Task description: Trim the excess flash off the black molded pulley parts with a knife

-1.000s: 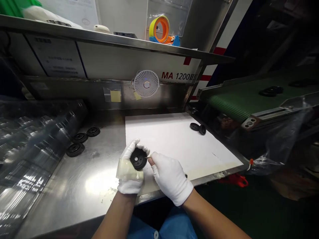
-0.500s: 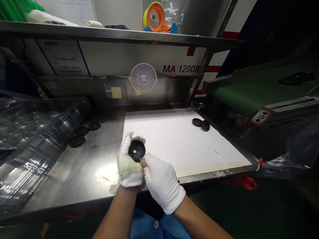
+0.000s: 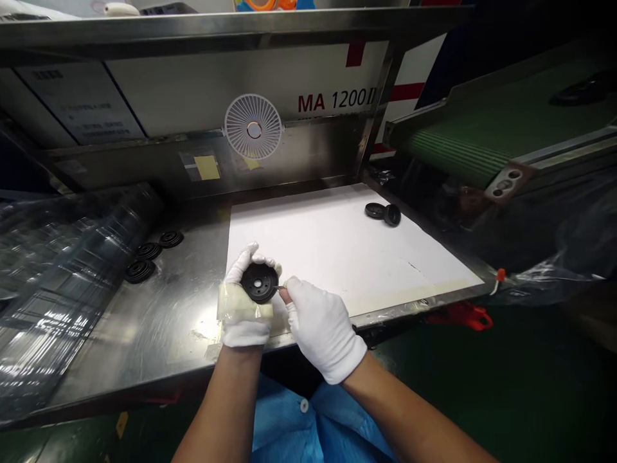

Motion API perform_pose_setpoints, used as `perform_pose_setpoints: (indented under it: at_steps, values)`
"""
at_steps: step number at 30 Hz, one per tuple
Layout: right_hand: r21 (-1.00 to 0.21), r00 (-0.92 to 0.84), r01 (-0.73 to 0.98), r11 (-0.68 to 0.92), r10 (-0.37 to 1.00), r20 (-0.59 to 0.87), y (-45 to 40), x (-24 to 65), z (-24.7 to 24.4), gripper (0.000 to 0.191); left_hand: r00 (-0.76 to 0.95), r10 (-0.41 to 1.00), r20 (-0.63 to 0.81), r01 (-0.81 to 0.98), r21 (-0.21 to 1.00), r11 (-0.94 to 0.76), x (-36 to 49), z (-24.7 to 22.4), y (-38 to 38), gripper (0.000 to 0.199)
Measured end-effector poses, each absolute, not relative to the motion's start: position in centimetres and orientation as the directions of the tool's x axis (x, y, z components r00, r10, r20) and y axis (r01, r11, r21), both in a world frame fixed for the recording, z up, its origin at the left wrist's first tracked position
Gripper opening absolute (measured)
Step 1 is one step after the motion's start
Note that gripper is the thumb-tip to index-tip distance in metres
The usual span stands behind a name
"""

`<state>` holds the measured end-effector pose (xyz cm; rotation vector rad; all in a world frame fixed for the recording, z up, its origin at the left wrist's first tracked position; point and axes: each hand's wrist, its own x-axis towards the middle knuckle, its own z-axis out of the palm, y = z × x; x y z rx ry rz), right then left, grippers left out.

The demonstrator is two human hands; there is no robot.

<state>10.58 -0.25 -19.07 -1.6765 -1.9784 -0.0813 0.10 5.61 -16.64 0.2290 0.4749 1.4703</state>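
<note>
My left hand (image 3: 243,308), in a white glove with yellowish tape round the palm, grips a round black wheel-like part (image 3: 259,283). The part has a pale hole at its centre and its dished face is turned up towards me. Beside its right rim is my white-gloved right hand (image 3: 321,321), closed, with a bare fingertip showing. A thin, small metallic-looking tip (image 3: 278,287) sticks out of its pinch and meets the part's edge; the rest of it is hidden in the fingers. Two similar black round parts (image 3: 375,210) rest on the white sheet (image 3: 308,238), one leaning on the other.
Short stacks of black round parts (image 3: 139,271) stand on the steel table at left, near clear plastic trays (image 3: 91,276). A green conveyor (image 3: 463,151) carrying black parts runs at right. A small fan (image 3: 254,127) sits below the shelf (image 3: 216,32). Red-handled scissors (image 3: 475,317) hang at the front edge.
The camera view has tipped downward and shifted. My left hand has turned the black part slightly, and the thin tip in my right hand now shows at its right rim.
</note>
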Motion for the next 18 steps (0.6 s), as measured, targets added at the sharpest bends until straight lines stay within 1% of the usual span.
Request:
perform_pose_setpoints:
  at_steps: [2, 8, 12, 14, 15, 18]
  values:
    - [-0.302, -0.08, 0.927, 0.221, 0.906, 0.416, -0.5, 10.3, -19.1, 0.011, -0.02, 0.988, -0.152, -0.894, 0.445, 0.051, 0.2, -16.7, 5.6, 0.012]
    - [-0.322, -0.061, 0.927, 0.194, 0.923, 0.381, -0.8, 9.3, -19.2, 0.012, -0.13, 0.991, -0.041, -0.881, 0.463, -0.096, 0.3, -17.6, 5.7, 0.016]
    - [-0.341, -0.072, 0.915, 0.217, 0.918, 0.39, -0.9, 8.7, -19.4, 0.011, -0.17, 0.985, -0.007, -0.873, 0.464, -0.147, 0.6, -18.3, 5.9, 0.018]
    - [-0.342, -0.075, 0.913, 0.223, 0.915, 0.395, -1.0, 8.6, -19.5, 0.011, -0.139, 0.99, 0.011, -0.871, 0.475, -0.127, 0.3, -18.5, 5.9, 0.021]
    - [-0.34, -0.079, 0.913, 0.226, 0.914, 0.397, -0.9, 8.6, -19.5, 0.012, -0.096, 0.995, 0.016, -0.867, 0.49, -0.091, 0.1, -18.5, 5.9, 0.023]
    - [-0.337, -0.091, 0.91, 0.241, 0.911, 0.403, -0.7, 9.1, -19.6, 0.015, 0.11, 0.994, -0.022, -0.824, 0.558, 0.103, -0.8, -18.2, 5.7, 0.033]
